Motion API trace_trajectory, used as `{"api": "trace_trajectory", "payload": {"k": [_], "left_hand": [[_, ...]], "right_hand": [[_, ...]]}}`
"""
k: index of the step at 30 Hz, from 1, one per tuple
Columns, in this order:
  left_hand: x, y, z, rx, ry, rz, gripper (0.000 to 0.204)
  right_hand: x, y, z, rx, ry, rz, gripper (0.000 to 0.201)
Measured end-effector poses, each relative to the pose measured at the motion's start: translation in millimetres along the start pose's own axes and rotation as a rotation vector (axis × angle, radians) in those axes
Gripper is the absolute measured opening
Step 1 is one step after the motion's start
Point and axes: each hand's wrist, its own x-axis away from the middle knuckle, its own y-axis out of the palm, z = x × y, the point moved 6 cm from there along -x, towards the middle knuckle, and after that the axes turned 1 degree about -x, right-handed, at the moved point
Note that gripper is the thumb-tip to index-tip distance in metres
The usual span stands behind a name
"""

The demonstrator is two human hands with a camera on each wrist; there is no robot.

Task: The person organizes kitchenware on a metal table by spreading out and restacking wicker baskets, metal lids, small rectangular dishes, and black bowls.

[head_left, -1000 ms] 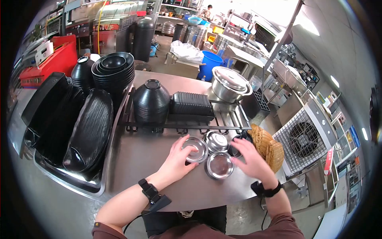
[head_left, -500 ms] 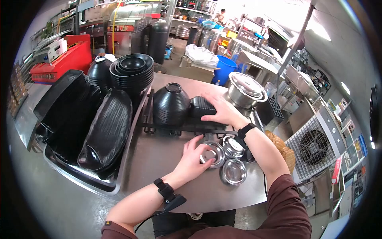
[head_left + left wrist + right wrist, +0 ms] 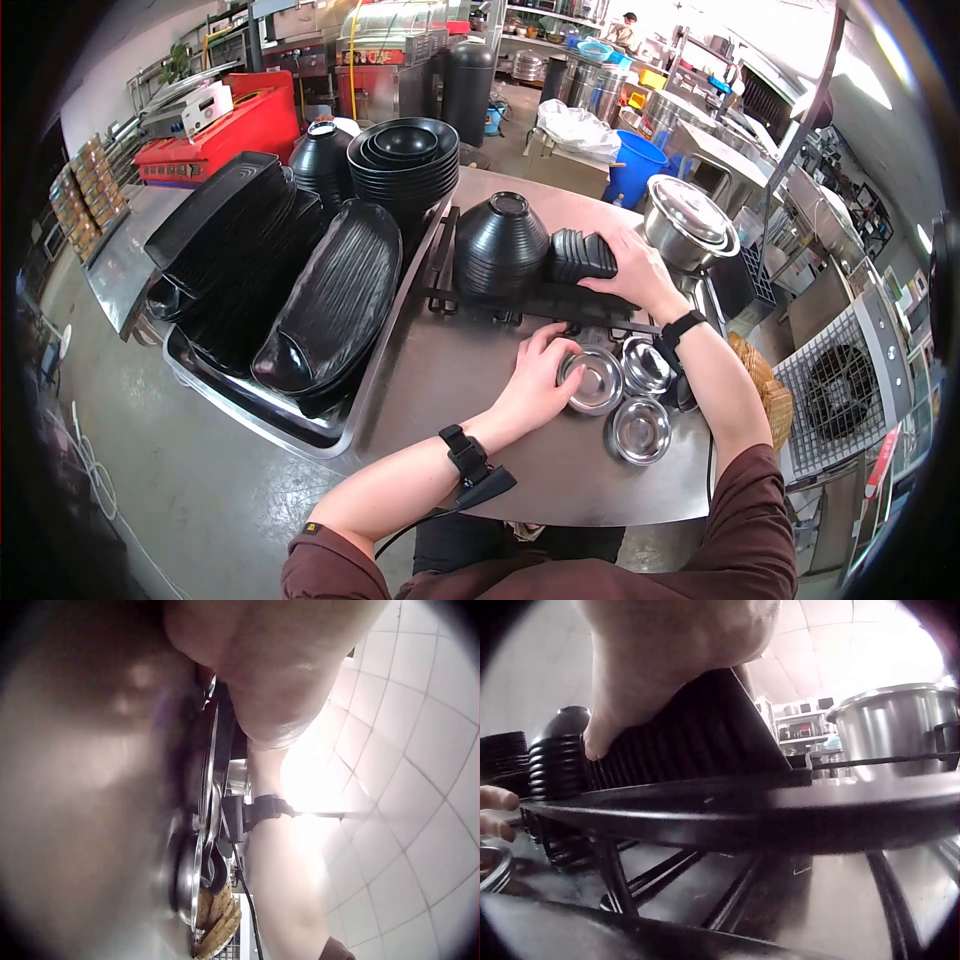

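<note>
My left hand (image 3: 540, 385) curves around the left side of a shallow steel bowl (image 3: 594, 380), its thumb at the rim. Two more steel bowls (image 3: 641, 430) stand close beside it, one nearer me and one farther right. My right hand (image 3: 640, 272) grips the row of black rectangular dishes (image 3: 575, 256) on the black rack, partly covering its right end. In the right wrist view, the thumb of my right hand (image 3: 679, 664) lies against the ridged dishes (image 3: 697, 735). The left wrist view shows my left hand (image 3: 262, 667) close up, but not its fingertips.
Stacked black round bowls (image 3: 500, 250) stand left of the dishes. A large tray (image 3: 345, 435) at left carries oval and rectangular black dishes. A lidded steel pot (image 3: 688, 225) stands at back right, and woven baskets (image 3: 765, 388) lie at the right edge.
My right hand has moved away from the steel bowls, up to the black rectangular dishes, and settled onto them. My left hand remains at the same bowl. The head view has shifted left.
</note>
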Motion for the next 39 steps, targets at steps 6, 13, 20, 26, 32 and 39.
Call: {"api": "trace_trajectory", "payload": {"k": [6,13,20,26,32,39], "left_hand": [[-1.7,-20.3,14.4,-0.019,0.038,0.188,0.053],[-2.5,-35.1,31.4,-0.025,0.230,0.282,0.113],[-4.6,-46.8,20.2,-0.138,0.080,0.283,0.083],[-4.7,-62.9,41.1,-0.194,0.121,0.390,0.064],[-6.5,-62.7,48.1,-0.487,0.236,0.347,0.032],[8.9,-45.2,89.9,-0.416,0.544,0.153,0.038]], "right_hand": [[18.9,-49.4,-21.4,0.084,-0.073,0.180,0.083],[45.9,-52.4,-111.8,0.018,-0.292,-0.011,0.088],[59.5,-44.9,-99.8,-0.130,-0.218,0.012,0.070],[98.3,-66.2,-77.6,-0.139,-0.121,-0.045,0.056],[110.8,-83.8,-40.9,-0.152,0.055,0.037,0.033],[21.5,-32.5,-4.2,-0.370,0.267,-0.095,0.052]]}}
